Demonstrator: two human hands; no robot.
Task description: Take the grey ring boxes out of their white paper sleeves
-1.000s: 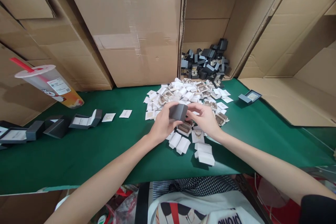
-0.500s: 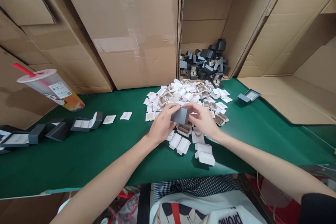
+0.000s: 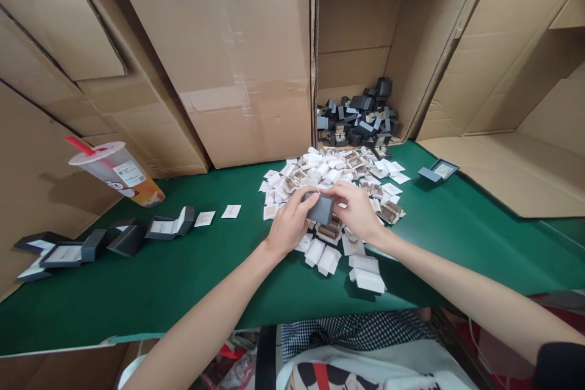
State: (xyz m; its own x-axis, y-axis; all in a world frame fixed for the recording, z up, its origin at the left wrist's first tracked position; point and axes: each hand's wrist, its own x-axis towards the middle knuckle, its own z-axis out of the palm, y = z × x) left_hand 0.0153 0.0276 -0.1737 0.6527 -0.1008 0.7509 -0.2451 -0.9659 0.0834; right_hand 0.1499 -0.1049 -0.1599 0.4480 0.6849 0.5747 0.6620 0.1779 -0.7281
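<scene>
Centre of frame: my left fingers (image 3: 298, 201) are grasping a small dark-grey angular box (image 3: 321, 211); my right fingers (image 3: 342, 190) are meeting its right edge, grip unclear. A white folded-card heap (image 3: 320, 164) is lying behind. Judging: I'm working the box two-handed; next move's probably needing a steady left hold.

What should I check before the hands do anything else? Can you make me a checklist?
1. Left hand holding the dark box: ok, fingers and thumb are on it.
2. Right hand on the same box: ok, its fingers are at the box's right side.
3. Inside of that box showing: cannot tell, it's hidden from this view.
4. Bare tabletop right under the hands: not ok, part of the pile of white pieces lies there.
5. Drink cup away from both hands: ok, it's well off to the left.
</scene>
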